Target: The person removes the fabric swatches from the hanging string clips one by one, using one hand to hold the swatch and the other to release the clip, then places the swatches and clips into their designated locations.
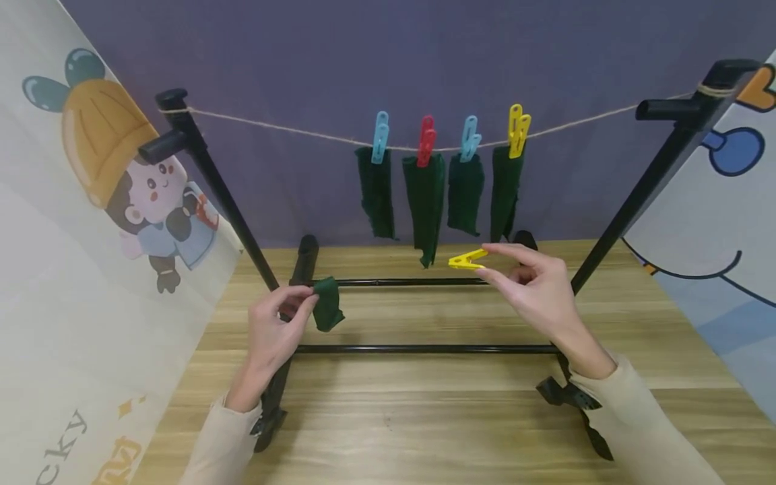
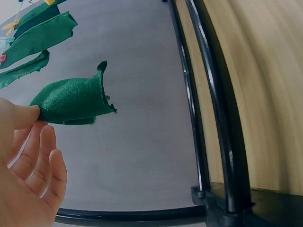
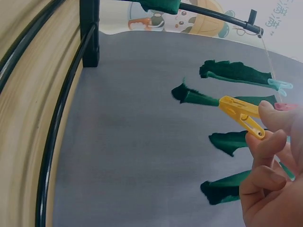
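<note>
My left hand (image 1: 275,327) pinches the edge of a small dark green cloth (image 1: 328,306) between thumb and fingers, and the cloth hangs down in front of the rack's left post. In the left wrist view the same green cloth (image 2: 73,99) looks folded over, with a frayed end. My right hand (image 1: 539,289) holds a yellow clothespin (image 1: 467,260) by its handle ends, below the hanging cloths. Seen from the right wrist, the clothespin (image 3: 241,113) lies between thumb and forefinger. Several green cloths (image 1: 377,195) hang from a string (image 1: 273,126), each under a clothespin.
The string runs between two black posts (image 1: 230,195) of a rack. Low black crossbars (image 1: 424,349) span the rack's base above a wooden tabletop (image 1: 424,417). Blue, red and yellow clothespins (image 1: 426,140) grip the string. A grey-blue backdrop (image 1: 303,60) stands behind, with printed panels either side.
</note>
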{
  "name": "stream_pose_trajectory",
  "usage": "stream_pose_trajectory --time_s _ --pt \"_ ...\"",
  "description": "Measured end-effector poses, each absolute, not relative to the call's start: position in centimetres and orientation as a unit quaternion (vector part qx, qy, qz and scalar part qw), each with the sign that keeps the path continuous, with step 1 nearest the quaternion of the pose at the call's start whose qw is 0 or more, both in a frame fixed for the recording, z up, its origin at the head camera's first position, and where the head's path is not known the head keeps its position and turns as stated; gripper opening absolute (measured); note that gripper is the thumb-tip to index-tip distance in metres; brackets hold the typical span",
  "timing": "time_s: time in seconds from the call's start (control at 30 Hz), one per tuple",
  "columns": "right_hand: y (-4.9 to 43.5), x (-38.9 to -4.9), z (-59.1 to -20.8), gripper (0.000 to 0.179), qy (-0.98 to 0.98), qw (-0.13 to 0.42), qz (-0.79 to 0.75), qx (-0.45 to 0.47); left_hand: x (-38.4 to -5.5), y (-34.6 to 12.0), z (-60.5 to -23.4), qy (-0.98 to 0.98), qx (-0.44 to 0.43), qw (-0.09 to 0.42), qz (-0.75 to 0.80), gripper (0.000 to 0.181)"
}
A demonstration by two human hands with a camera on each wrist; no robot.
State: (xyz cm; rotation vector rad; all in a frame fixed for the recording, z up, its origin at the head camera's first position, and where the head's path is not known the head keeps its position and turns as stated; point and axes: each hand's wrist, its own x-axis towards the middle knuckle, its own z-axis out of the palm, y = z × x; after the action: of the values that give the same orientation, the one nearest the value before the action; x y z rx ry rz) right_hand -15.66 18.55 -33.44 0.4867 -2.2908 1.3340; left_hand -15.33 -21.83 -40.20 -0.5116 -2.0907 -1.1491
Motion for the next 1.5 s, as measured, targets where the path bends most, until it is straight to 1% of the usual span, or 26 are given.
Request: stream_pose_trajectory --time_s 0.37,0.57,0.8,0.93,1.27,1.5 --pt "19.9 -15.5 -34.8 0.035 -0.835 0.207 0.481 0.168 -13.9 -23.1 -41.6 -0.821 -0.183 0.314 -0.441 0.017" --pt "20.8 -15.4 -35.2 0.034 -0.844 0.203 0.468 0.166 -13.4 -24.2 -41.8 -0.850 -0.154 0.258 -0.433 0.014" --pt "22.1 -15.4 -36.1 0.034 -0.854 0.184 0.458 0.163 -12.5 -25.2 -41.1 -0.881 -0.146 0.157 -0.422 0.010" --pt "22.7 -15.3 -36.6 0.034 -0.854 0.171 0.462 0.166 -12.3 -25.9 -40.9 -0.896 -0.141 0.115 -0.406 0.010" --pt "24.5 -15.1 -37.5 0.036 -0.878 0.115 0.443 0.138 -12.2 -27.1 -40.8 -0.908 -0.125 0.043 -0.398 0.006" --pt "25.9 -15.1 -38.2 0.037 -0.885 0.088 0.436 0.140 -12.0 -27.7 -41.5 -0.904 -0.144 0.029 -0.402 0.007"
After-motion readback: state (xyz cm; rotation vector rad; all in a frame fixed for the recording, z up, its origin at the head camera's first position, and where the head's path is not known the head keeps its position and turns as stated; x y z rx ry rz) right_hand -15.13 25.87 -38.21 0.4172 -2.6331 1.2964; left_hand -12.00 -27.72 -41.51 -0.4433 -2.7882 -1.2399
